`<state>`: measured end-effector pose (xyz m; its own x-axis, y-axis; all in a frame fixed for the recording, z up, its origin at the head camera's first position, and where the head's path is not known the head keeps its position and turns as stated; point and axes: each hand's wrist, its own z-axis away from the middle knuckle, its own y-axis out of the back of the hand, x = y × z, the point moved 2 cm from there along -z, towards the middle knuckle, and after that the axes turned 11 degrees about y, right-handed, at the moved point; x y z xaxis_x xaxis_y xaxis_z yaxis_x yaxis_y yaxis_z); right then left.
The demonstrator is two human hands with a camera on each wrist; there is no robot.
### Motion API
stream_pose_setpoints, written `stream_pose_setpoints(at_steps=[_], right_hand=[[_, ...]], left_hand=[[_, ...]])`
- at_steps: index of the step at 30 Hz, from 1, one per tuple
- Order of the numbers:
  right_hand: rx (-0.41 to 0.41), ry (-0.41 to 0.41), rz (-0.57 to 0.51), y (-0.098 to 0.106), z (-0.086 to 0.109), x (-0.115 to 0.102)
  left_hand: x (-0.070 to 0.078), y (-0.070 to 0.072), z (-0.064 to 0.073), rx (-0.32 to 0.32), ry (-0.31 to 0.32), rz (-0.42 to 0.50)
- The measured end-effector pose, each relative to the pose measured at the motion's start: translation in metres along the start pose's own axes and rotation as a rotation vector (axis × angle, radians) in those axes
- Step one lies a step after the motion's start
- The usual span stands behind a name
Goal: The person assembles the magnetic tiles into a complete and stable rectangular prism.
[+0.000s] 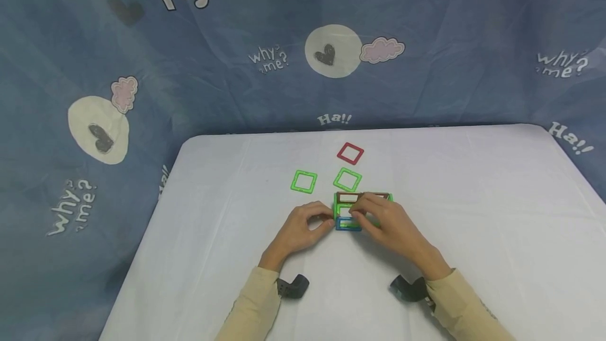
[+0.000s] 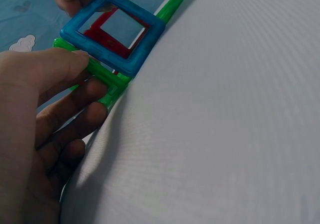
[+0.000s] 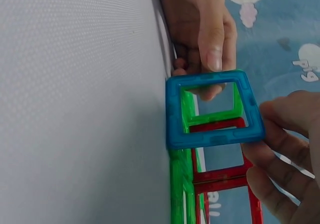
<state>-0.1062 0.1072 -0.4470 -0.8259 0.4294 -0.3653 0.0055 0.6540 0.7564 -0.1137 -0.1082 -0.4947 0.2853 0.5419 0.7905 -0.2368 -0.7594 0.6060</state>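
A blue square magnetic tile (image 3: 217,139) stands at the front left of a low structure of green tiles (image 3: 177,184) and red tiles (image 3: 220,175). In the right wrist view, my right hand (image 1: 390,225) pinches the blue tile by its upper edge between thumb and fingers. My left hand (image 1: 303,230) is at the structure's left end. Seen from the left wrist, its thumb and index finger hold a green tile (image 2: 112,79) beside the blue one, with the other fingers curled below. The right hand hides part of the structure in the head view.
Beyond the structure lie three loose square tiles: a red tile (image 1: 342,149), a green tile (image 1: 294,180) to the left and another green tile (image 1: 338,176) close behind the structure. A white cloth (image 1: 473,214) covers the table, and a blue printed curtain (image 1: 246,4) hangs behind it.
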Motion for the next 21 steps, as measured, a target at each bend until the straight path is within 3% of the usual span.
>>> stream_pose_setpoints(at_steps=[6, 12, 21], right_hand=[[0.039, -0.005, -0.041, 0.005, 0.000, 0.003], [0.129, -0.021, -0.112, 0.015, 0.000, 0.008], [0.178, -0.103, -0.075, 0.032, 0.005, 0.020]], left_hand=[[0.000, 0.000, 0.001, 0.006, -0.006, 0.007], [0.001, 0.000, 0.001, 0.002, 0.007, 0.013], [0.001, 0.000, 0.000, -0.003, 0.025, 0.004]])
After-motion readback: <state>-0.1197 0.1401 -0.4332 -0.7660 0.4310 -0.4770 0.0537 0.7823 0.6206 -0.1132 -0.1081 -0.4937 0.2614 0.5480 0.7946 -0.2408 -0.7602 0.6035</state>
